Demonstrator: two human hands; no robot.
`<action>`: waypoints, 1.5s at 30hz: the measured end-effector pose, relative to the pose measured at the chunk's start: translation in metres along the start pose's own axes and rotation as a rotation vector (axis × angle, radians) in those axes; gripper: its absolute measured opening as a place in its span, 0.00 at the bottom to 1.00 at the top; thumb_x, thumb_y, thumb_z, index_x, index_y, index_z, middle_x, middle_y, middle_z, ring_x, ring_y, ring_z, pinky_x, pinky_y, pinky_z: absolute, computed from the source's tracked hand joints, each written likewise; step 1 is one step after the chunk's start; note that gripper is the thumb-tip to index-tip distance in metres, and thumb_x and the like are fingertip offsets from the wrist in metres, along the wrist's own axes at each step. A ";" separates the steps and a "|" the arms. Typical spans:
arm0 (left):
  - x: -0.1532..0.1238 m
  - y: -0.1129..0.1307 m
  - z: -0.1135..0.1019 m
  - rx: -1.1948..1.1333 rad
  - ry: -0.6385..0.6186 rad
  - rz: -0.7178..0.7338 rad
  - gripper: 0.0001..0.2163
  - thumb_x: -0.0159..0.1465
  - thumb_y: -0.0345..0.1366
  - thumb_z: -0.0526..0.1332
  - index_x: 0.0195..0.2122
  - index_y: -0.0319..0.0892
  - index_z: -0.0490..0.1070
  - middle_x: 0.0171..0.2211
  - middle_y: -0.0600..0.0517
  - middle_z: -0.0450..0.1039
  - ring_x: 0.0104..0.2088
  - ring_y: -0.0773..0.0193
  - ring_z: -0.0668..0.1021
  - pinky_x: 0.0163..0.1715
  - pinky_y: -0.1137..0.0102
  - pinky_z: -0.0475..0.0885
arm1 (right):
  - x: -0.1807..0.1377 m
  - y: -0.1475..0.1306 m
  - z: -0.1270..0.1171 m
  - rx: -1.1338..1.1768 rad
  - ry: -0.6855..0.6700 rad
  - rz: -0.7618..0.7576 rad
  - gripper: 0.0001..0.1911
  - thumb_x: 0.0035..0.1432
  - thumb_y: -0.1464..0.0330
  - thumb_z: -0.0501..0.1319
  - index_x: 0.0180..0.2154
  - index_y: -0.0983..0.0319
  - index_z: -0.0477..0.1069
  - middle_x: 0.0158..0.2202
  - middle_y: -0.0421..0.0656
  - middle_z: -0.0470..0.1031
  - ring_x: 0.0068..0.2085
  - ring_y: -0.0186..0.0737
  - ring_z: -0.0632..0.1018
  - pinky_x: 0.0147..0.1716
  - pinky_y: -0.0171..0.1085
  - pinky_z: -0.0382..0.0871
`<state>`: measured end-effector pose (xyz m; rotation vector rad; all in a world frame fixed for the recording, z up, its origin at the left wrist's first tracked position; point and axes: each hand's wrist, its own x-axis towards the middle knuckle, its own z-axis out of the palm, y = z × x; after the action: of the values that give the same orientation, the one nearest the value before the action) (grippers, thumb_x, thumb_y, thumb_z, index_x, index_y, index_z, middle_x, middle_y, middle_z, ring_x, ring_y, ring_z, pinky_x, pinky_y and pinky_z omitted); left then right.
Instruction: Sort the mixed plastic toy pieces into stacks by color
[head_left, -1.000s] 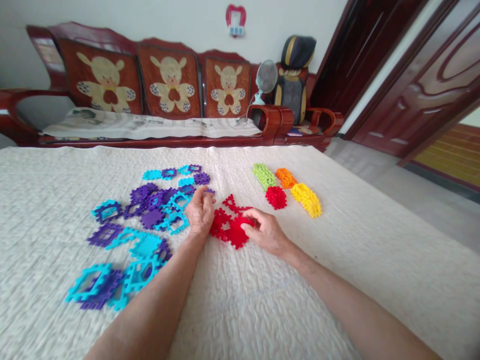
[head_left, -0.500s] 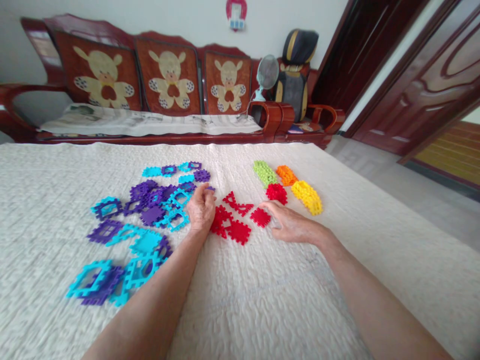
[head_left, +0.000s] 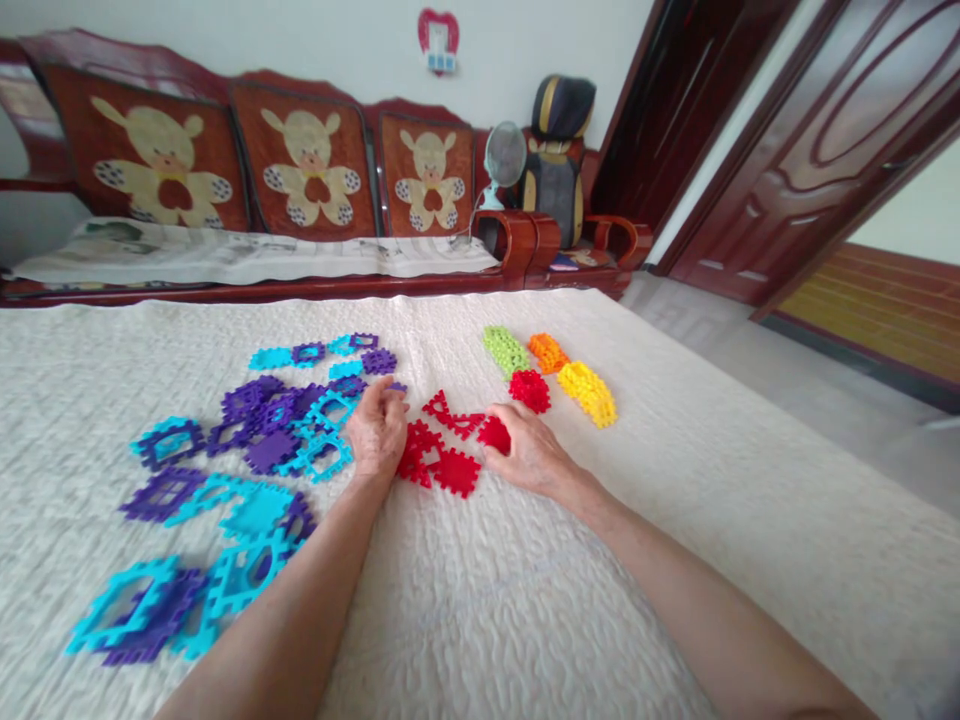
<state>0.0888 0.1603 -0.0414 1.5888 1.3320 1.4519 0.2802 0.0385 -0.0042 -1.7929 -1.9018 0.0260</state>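
In the head view, my right hand (head_left: 529,450) has its thumb and fingers closed about a small red square tile (head_left: 493,434) with toothed edges, low over the cloth. My left hand (head_left: 377,428) rests with curled fingers between the red tiles and the blue and purple ones; whatever its fingers may hold is hidden. Between the hands lie several loose red tiles: a solid square (head_left: 457,472), a frame-like piece (head_left: 418,455) partly beside my left hand, and red triangle pieces (head_left: 442,410) a little farther off.
Turquoise tiles (head_left: 259,510) and purple tiles (head_left: 271,452) lie scattered on the left of the quilted cloth (head_left: 480,620). Farther right sit a green stack (head_left: 506,349), an orange stack (head_left: 548,352), a yellow stack (head_left: 588,393) and a red stack (head_left: 530,391). A wooden sofa (head_left: 300,290) stands behind.
My right hand has moved in over the small red tile and its fingers have closed around it. The left hand stays beside the red tiles. The whole view has turned slightly right.
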 end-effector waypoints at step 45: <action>0.001 -0.007 0.003 0.006 -0.012 0.027 0.15 0.62 0.32 0.53 0.49 0.42 0.71 0.34 0.51 0.79 0.33 0.64 0.82 0.35 0.70 0.75 | -0.007 -0.016 0.004 0.162 -0.125 -0.317 0.17 0.59 0.62 0.61 0.48 0.61 0.69 0.46 0.48 0.73 0.49 0.47 0.74 0.51 0.48 0.69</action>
<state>0.0897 0.1639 -0.0477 1.6222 1.3142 1.4536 0.2638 0.0317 -0.0044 -1.3989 -2.1849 0.1783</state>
